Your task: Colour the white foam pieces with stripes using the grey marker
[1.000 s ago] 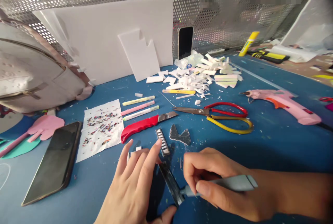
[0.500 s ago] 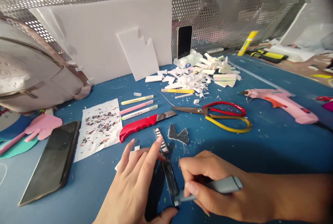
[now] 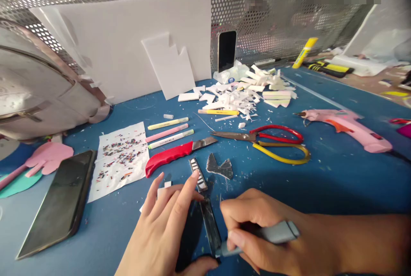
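Observation:
My left hand (image 3: 167, 229) lies over a narrow black strip (image 3: 210, 227) with a black-and-white striped part (image 3: 198, 175) at its far end. Its index fingertip rests on the stripes, while another fingertip and the thumb hold the black strip near its two ends. In my right hand (image 3: 263, 229) is a grey marker (image 3: 278, 232), gripped like a pen. The marker's tip meets the strip's near end; the exact contact is small and partly hidden. A black bow-shaped piece (image 3: 220, 167) sits just beyond my hands. White pieces (image 3: 165, 188) show partly behind my left fingers.
A red-handled knife (image 3: 170, 156) and scissors (image 3: 279, 143) lie ahead. Left are a phone (image 3: 58, 203), speckled paper (image 3: 120, 160) and several pens (image 3: 168, 132). White scraps (image 3: 231, 98) heap at the back, near a standing phone (image 3: 226, 51). A pink glue gun (image 3: 349, 128) lies right.
The view has shifted slightly. Both hands keep their hold, and the marker's tip stays at the near end of the strip with only a tiny movement.

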Available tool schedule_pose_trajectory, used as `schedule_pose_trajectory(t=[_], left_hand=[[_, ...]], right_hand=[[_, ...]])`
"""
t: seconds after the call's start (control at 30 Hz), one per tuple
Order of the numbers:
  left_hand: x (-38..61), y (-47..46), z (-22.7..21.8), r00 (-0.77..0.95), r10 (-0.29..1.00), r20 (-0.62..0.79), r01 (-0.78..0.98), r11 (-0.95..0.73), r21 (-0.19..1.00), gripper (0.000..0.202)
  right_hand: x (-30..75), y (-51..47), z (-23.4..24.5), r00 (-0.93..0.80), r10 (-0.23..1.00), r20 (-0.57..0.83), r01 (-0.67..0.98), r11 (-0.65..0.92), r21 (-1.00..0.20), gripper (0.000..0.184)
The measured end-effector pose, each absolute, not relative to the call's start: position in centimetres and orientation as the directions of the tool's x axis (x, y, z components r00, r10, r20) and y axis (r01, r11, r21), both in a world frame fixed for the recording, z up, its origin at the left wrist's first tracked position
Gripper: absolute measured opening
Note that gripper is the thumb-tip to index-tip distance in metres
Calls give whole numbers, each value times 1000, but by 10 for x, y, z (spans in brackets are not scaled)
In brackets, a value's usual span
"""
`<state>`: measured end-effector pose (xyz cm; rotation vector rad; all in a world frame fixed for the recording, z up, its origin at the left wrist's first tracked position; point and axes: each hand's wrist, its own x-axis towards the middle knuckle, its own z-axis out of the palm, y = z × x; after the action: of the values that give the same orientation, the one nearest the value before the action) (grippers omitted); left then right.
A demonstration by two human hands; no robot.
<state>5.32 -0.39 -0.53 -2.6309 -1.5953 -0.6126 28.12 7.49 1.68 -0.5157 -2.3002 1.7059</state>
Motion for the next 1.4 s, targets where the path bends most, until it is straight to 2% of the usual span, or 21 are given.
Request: schedule_pose_trajectory(t=[0.13, 0.37, 0.67, 0.87, 1.03, 1.2, 1.4], left_hand=[[53, -5, -6, 433, 833, 343, 850, -504, 152, 90], [52, -6, -9, 444, 821, 359, 841, -520, 148, 89], [52, -6, -10, 462, 804, 374, 835, -536, 122, 90], [53, -6, -10, 455, 808, 373, 840, -529, 121, 88], [52, -5, -9, 459, 806, 373, 836, -534, 126, 88], [53, -5, -9, 453, 812, 369, 836, -531, 142, 90], [52, -5, -8, 462, 809, 364, 840, -531, 113, 89]], right_hand=[[283, 74, 13, -910, 415, -13, 164, 330, -930, 24], [283, 75, 11, -915, 402, -9, 113, 235, -965, 24], [283, 74, 8, -912, 406, 47, 118, 371, -921, 21], [283, 75, 9, -920, 391, 18, 102, 283, -954, 21], [284, 75, 11, -908, 419, 10, 134, 314, -940, 23], [287, 74, 13, -900, 428, -77, 155, 150, -977, 24], [284, 76, 14, -908, 413, -73, 165, 192, -967, 25]])
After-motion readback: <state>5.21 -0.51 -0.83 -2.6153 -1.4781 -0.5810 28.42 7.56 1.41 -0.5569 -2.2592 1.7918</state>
